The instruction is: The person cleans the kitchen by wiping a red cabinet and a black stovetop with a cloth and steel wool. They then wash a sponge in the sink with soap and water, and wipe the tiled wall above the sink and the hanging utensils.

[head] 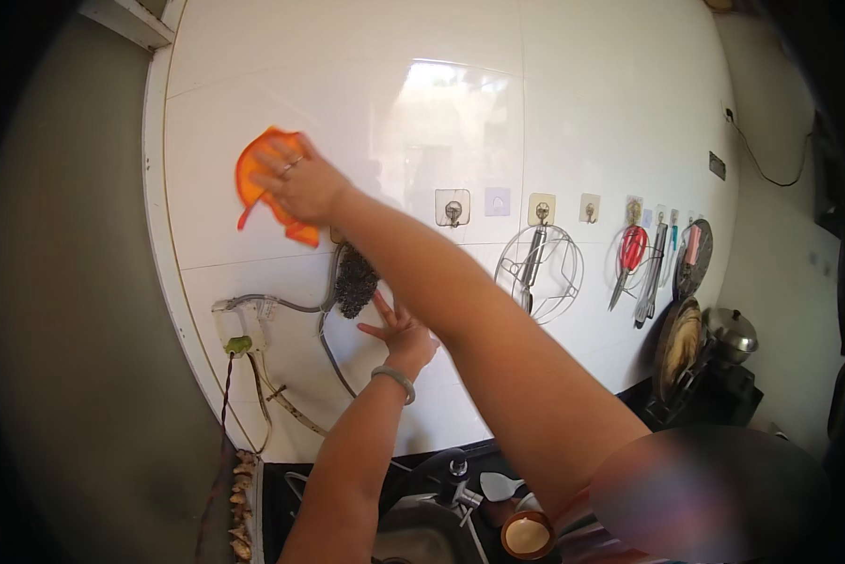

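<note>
My right hand (299,183) presses an orange cloth (257,166) flat against the white tiled wall (394,42), high on the left. Its fingers lie over the cloth, and a ring is on one of them. Lower down, my left hand (407,342) leans on the same wall with fingers spread and holds nothing. A pale bangle (394,384) circles that wrist. Just beyond the left fingertips hangs a dark scouring-wire bundle (355,282). My right forearm crosses in front and hides part of the wall.
A socket box with a green plug (238,345) and grey cable (288,303) sits at left. Adhesive hooks hold a wire steaming rack (567,282), red-handled scissors (630,250) and tongs (654,282). Below are a faucet (456,486), a sink (422,529) and a brown bowl (528,536).
</note>
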Available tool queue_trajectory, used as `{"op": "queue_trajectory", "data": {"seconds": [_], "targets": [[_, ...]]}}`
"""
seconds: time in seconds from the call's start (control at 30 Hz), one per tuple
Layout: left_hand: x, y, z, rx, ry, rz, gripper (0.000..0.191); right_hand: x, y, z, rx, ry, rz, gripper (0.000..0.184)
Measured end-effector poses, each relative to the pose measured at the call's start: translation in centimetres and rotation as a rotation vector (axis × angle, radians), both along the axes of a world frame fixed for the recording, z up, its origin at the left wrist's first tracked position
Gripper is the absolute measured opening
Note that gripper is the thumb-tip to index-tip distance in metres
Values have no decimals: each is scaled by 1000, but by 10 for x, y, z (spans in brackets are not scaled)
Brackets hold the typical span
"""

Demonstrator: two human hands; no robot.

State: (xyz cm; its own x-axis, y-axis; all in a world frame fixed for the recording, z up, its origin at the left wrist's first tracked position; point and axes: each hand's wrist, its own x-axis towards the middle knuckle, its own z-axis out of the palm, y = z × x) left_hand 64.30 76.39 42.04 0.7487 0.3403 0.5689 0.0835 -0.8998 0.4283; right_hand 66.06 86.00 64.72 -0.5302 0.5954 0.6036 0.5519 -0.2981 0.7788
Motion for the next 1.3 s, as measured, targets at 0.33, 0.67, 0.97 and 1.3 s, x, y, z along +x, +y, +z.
{"op": "queue_trajectory", "data": {"seconds": [0.33, 0.67, 0.97, 1.3], "targets": [[-23, 0, 19, 159, 246, 99, 127, 199, -356, 55, 840, 481, -457, 61], [-16, 1, 7, 183, 126, 112, 135, 91, -122, 14, 449, 348, 162, 58], [-18, -6, 16, 181, 283, 211, 136, 113, -248, 105, 162, 699, 528, 42], [-23, 4, 11, 187, 171, 124, 132, 264, -412, 61, 1042, 840, -702, 54]]}}
